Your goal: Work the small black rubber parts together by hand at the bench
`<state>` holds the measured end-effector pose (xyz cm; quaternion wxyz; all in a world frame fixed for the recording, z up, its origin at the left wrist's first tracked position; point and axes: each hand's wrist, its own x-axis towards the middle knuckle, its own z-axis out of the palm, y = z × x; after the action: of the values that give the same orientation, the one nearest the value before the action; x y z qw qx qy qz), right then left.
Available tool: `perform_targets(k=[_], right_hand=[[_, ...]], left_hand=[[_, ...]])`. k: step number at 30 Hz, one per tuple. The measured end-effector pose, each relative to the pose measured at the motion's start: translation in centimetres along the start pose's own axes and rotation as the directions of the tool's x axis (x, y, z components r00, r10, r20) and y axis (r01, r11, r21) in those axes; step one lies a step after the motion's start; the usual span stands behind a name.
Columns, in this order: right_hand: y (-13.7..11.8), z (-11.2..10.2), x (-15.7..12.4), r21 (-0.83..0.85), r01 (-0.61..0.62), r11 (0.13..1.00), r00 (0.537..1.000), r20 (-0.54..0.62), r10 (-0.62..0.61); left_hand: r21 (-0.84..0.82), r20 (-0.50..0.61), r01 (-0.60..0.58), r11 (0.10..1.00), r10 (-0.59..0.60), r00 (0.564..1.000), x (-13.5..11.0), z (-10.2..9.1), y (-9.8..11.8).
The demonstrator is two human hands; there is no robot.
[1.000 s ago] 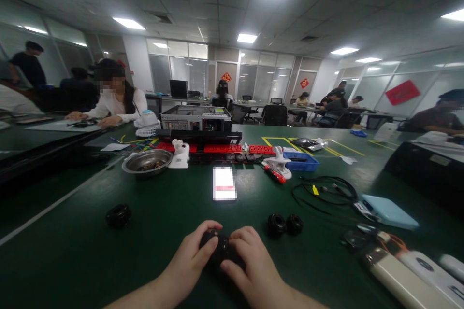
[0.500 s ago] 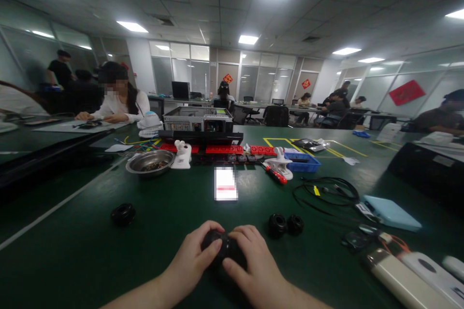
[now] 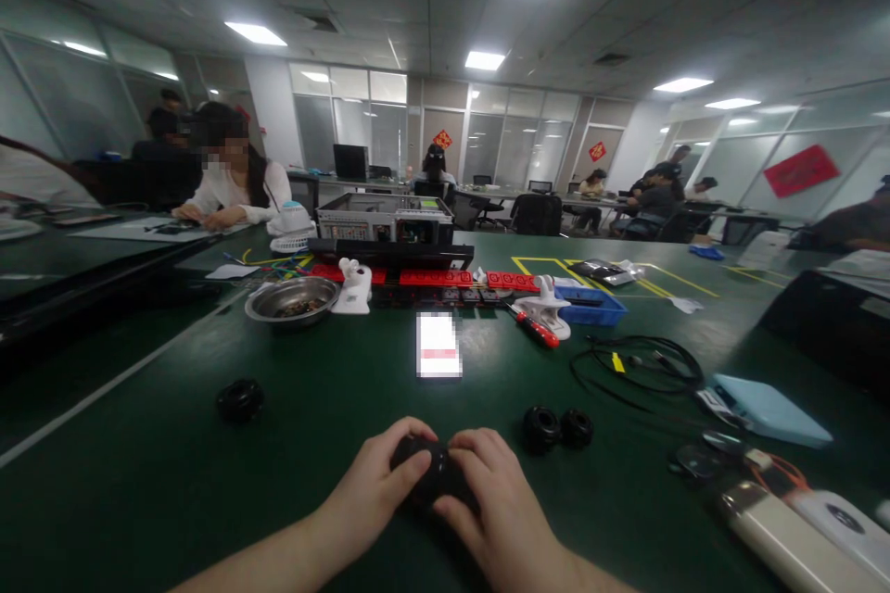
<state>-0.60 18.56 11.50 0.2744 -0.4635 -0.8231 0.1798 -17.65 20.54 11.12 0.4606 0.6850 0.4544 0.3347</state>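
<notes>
Near the front of the green table, my left hand (image 3: 389, 473) curls its thumb and fingers round a small glossy black rounded piece (image 3: 437, 471). My right hand (image 3: 490, 491) closes on the right side of the same piece, hiding much of it. Two black ring-like pieces, one on the left (image 3: 540, 428) and one on the right (image 3: 577, 428), lie side by side to the right of my hands. Off to the left lies a similar black ring-like piece (image 3: 240, 399). A bright phone-shaped screen (image 3: 438, 345), blurred out, stands beyond my hands.
A metal bowl (image 3: 254, 301) holds small parts. Behind are an open computer case (image 3: 382, 220), a red-handled screwdriver (image 3: 537, 330) and a blue tray (image 3: 594, 308). To the right lie black cables (image 3: 685, 361), a light blue box (image 3: 771, 410) and a cream device (image 3: 785, 528). A co-worker (image 3: 240, 176) sits at left.
The camera view has shifted slightly, so the table things sit a little further right and higher. Both hands stay round the black rounded piece, with little change in grip.
</notes>
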Motion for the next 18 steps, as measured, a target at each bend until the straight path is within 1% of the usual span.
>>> perform_targets(k=[3,5,7,11,14,18], right_hand=[[0.3,0.1,0.0,-0.069,0.028,0.997,0.999,-0.031,-0.031],[0.4,0.0,-0.1,-0.074,0.033,0.997,0.999,-0.03,-0.035],[0.5,-0.1,-0.1,-0.024,0.016,1.0,1.0,-0.019,-0.016],[0.7,-0.1,-0.1,0.136,-0.062,0.989,0.998,-0.024,0.066],[1.0,0.2,0.0,0.186,-0.08,0.979,0.995,-0.037,0.088],[1.3,0.7,0.1,0.215,-0.079,0.973,0.996,-0.031,0.087]], left_hand=[[-0.082,0.043,0.033,0.996,-0.03,0.999,0.2,0.1,-0.3],[-0.103,0.045,0.054,0.993,-0.05,0.998,0.1,0.1,-0.4],[-0.069,0.016,0.035,0.997,-0.034,0.999,-0.1,0.2,-0.1],[0.083,-0.054,-0.04,0.996,0.044,0.998,-0.6,0.2,0.9],[0.136,-0.039,-0.069,0.988,0.075,0.996,-0.8,0.3,1.3],[0.149,0.002,-0.068,0.987,0.068,0.998,-0.6,0.4,0.6]])
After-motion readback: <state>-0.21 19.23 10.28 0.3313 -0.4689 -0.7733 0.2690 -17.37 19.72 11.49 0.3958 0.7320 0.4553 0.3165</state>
